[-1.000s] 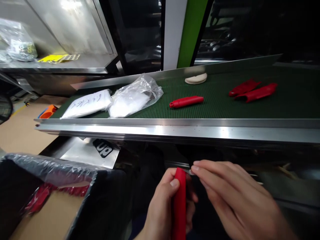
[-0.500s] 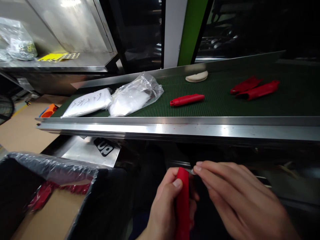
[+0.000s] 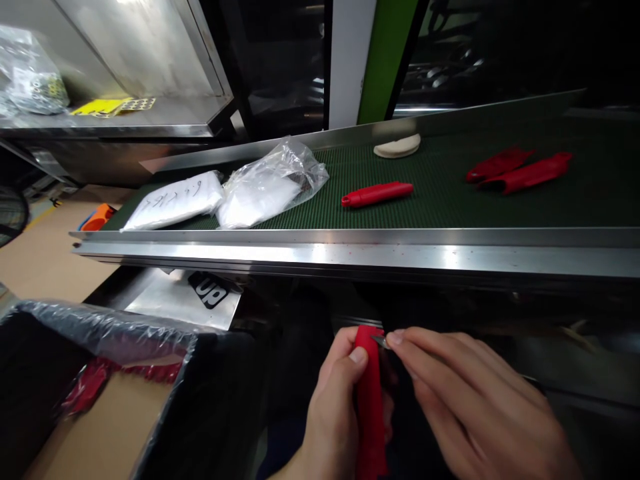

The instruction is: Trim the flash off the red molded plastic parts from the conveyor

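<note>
Below the conveyor's front rail, my left hand (image 3: 333, 407) is wrapped round a long red plastic part (image 3: 370, 413), thumb lying along its face near the top. The part stands roughly upright, its lower end running out of view. My right hand (image 3: 475, 400) pinches a small pointed metal blade (image 3: 381, 341) between thumb and fingertips. The blade's tip meets the part's upper right edge. Most of the blade's handle is hidden in the right hand.
On the green conveyor belt (image 3: 300, 217) lie a red part (image 3: 377, 194), two more red pieces (image 3: 530, 175), a cream disc-like piece (image 3: 397, 147) and white packages in plastic (image 3: 175, 200). A metal rail (image 3: 350, 253) fronts it. At left stands a plastic-lined box (image 3: 115, 320) holding red parts.
The blade has shifted slightly at the part's top edge and shows more clearly. Both hands stay close together. The whole view has moved a little.
</note>
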Demonstrator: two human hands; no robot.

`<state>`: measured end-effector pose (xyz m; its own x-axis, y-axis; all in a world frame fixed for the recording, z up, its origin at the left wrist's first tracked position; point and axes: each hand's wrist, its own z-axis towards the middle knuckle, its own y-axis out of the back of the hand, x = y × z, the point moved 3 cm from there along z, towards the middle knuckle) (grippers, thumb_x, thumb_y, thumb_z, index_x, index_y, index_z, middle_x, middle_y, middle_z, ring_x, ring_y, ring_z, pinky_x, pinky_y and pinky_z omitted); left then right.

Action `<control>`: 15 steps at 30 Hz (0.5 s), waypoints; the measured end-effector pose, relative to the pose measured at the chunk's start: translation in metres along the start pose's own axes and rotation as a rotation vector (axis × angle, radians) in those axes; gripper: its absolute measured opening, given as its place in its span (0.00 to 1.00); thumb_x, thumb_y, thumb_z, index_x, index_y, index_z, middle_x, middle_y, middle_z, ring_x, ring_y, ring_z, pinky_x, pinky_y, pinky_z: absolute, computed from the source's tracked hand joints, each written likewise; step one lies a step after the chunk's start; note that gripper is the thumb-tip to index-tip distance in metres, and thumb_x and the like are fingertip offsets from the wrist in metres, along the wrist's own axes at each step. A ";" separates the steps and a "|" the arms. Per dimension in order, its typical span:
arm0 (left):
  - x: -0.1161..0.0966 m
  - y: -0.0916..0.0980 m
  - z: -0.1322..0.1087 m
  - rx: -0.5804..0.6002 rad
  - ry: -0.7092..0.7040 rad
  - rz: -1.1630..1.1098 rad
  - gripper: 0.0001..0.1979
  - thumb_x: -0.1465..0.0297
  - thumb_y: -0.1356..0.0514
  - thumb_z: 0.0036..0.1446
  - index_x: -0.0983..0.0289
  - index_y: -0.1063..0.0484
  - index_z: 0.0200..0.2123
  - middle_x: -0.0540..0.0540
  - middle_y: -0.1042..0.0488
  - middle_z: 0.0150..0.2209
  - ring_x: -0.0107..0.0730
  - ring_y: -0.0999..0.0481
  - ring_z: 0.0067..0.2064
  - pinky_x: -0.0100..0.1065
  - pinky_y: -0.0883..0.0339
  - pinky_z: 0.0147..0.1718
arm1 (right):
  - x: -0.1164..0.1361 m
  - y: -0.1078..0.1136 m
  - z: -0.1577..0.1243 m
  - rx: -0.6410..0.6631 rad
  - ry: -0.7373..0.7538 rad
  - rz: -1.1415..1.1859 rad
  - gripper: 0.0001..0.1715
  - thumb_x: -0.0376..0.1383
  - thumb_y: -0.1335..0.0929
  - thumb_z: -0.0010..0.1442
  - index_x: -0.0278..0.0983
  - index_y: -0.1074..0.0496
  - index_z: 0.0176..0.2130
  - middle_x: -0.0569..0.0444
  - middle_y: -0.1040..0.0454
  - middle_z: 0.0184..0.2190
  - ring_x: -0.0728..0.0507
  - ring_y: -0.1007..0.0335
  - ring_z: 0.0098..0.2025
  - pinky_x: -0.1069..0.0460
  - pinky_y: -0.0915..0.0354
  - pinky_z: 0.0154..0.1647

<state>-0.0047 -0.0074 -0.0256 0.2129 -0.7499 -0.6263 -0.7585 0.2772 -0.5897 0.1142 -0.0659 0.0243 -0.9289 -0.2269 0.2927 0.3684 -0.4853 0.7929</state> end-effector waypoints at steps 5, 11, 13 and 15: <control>-0.003 -0.002 -0.001 0.010 0.016 -0.044 0.14 0.58 0.50 0.62 0.62 0.35 0.40 0.48 0.35 0.24 0.20 0.41 0.18 0.21 0.46 0.16 | 0.001 -0.001 -0.002 0.071 0.034 -0.016 0.21 0.21 0.34 0.59 0.29 0.29 0.52 0.45 0.27 0.48 0.43 0.32 0.48 0.45 0.36 0.51; -0.014 0.000 0.000 -0.020 0.014 -0.041 0.16 0.57 0.50 0.63 0.62 0.32 0.44 0.51 0.32 0.33 0.20 0.38 0.20 0.23 0.44 0.17 | 0.003 -0.001 -0.009 0.087 0.051 0.044 0.22 0.21 0.35 0.59 0.32 0.28 0.52 0.47 0.27 0.47 0.44 0.32 0.47 0.47 0.36 0.48; -0.019 0.000 0.002 0.000 0.000 -0.017 0.16 0.57 0.50 0.63 0.62 0.31 0.44 0.51 0.32 0.33 0.21 0.38 0.21 0.23 0.44 0.17 | 0.004 -0.003 -0.012 0.110 0.054 0.045 0.23 0.21 0.35 0.59 0.33 0.28 0.51 0.48 0.26 0.47 0.44 0.32 0.46 0.48 0.36 0.47; -0.023 -0.001 0.005 0.023 -0.031 -0.003 0.17 0.58 0.50 0.63 0.63 0.31 0.43 0.52 0.32 0.31 0.22 0.38 0.23 0.22 0.44 0.18 | 0.005 -0.003 -0.015 0.132 0.076 0.033 0.23 0.21 0.35 0.58 0.34 0.28 0.52 0.49 0.26 0.47 0.44 0.32 0.46 0.48 0.37 0.47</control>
<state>-0.0059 0.0127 -0.0134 0.2349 -0.7319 -0.6397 -0.7438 0.2883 -0.6030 0.1086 -0.0781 0.0154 -0.9089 -0.3065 0.2828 0.3862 -0.3628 0.8481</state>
